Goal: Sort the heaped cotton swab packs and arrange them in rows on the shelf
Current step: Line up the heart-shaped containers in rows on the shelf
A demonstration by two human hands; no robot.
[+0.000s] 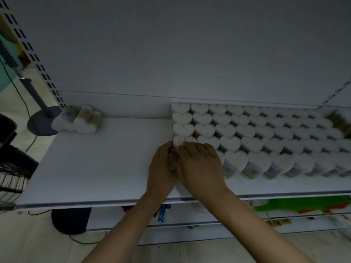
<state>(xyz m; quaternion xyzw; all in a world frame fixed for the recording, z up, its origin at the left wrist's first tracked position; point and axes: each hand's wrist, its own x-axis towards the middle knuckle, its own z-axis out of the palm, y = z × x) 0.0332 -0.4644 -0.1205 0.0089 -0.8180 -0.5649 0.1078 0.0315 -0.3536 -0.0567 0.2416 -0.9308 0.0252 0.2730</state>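
Left hand (161, 166) and right hand (199, 164), side by side, clasp a cotton swab pack (174, 162) (mostly hidden) at the left end of the front row (266, 166).

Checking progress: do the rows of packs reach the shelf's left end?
No, the rows stop midway along the shelf; a few loose packs sit near its left end.

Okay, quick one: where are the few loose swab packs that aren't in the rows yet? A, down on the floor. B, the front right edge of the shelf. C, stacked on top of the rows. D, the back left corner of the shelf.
D: the loose packs sit bunched at the back left of the shelf, apart from the rows filling its right side.
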